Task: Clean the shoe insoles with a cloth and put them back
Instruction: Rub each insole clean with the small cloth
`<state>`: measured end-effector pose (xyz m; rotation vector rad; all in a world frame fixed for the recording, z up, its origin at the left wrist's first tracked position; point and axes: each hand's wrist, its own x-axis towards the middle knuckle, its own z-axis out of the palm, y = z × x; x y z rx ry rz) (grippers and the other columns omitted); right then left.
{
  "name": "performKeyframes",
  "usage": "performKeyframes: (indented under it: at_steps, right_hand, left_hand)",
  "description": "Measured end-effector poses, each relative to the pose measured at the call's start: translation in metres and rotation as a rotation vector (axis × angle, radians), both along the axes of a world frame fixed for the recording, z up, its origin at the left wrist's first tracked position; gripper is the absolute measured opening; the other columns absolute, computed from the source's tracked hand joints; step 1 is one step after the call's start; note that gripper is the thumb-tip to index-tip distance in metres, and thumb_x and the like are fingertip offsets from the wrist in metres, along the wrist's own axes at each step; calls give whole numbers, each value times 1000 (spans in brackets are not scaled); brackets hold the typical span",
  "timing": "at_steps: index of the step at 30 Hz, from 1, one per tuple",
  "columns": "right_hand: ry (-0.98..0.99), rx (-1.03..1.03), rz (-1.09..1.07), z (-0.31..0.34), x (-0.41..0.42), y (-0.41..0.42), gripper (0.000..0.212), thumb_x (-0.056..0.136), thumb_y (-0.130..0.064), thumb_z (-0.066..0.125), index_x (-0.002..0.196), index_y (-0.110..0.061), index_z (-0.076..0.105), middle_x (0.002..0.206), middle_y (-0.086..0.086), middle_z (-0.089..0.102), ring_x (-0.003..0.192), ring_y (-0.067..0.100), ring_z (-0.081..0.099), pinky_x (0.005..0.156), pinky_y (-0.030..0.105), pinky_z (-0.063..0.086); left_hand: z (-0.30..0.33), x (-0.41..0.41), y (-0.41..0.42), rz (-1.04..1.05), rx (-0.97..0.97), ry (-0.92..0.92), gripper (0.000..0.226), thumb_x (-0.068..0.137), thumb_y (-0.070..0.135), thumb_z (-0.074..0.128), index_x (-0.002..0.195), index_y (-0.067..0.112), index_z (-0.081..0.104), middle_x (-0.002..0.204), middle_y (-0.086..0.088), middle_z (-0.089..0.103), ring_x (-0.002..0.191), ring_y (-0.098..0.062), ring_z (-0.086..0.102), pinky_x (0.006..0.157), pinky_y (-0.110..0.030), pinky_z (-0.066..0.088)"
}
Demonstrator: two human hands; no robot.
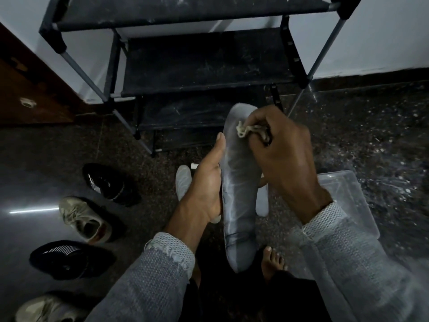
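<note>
My left hand gripping the grey insole edge, right hand fingers bunched round the cloth, cloth pressed on the insole's toe

no readable text, label, brand or number shows on anything here.

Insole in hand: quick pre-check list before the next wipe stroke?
1. Left hand grips the grey insole along its edge: ok.
2. Right hand holds the cloth, bunched in its fingers: ok.
3. Cloth touching insole near the toe end: ok.
4. Heel half already wiped: cannot tell; pale streaks show there.
5. Other insoles on the floor beneath, cleaned or not: cannot tell.
6. Shoes lined up at left, ready for refitting: ok.
</note>
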<state>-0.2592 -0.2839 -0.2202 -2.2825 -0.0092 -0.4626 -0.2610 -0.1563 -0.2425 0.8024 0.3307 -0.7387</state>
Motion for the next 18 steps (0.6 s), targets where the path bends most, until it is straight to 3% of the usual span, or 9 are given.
performKeyframes:
  at_steps: [2,5,10,12,15,18]
  right_hand:
    - [-23,11,-102,-1,3,-8,18,85,-4,63,96,-18,62,89,-13,64,81,4,61,70,17,50]
    - [-33,20,-178,-1,7,-15,19,85,-4,63,97,-20,63,88,-16,62,83,3,60,71,10,47]
    - [-55,2,4,2,3,-1,18,85,-3,62,99,-14,63,91,-3,68,84,13,64,71,35,54]
    - [-28,-33,45,1,1,1,18,85,-2,61,99,-14,63,90,-1,68,82,15,64,70,38,54]
    - [-11,-30,-59,-2,2,-9,17,86,-4,60,97,-16,63,89,-4,67,79,12,63,69,36,55]
    - [-21,5,-168,-2,6,-21,20,85,-2,60,96,-17,63,89,-5,68,81,10,63,73,34,55]
  left_hand:
    - [2,-1,-2,-24,25,-11,61,97,52,38,128,3,57,95,-12,71,78,-21,70,63,-31,57]
    - [2,-4,-7,-50,71,-29,64,95,52,41,132,2,55,97,-12,69,77,-19,68,64,-29,57]
    - [2,-4,-6,-31,15,2,60,99,50,37,140,8,49,126,-14,62,103,-24,65,81,-34,57]
    - [0,-1,-4,-33,10,-3,55,99,49,36,132,8,55,114,-11,69,97,-21,69,77,-32,58]
    - [0,0,-3,-67,45,-27,58,100,52,34,127,6,58,94,-10,72,78,-20,71,65,-32,58]
    - [-1,-2,-5,-102,82,-60,56,99,50,38,117,5,65,89,-11,70,73,-19,68,63,-32,57]
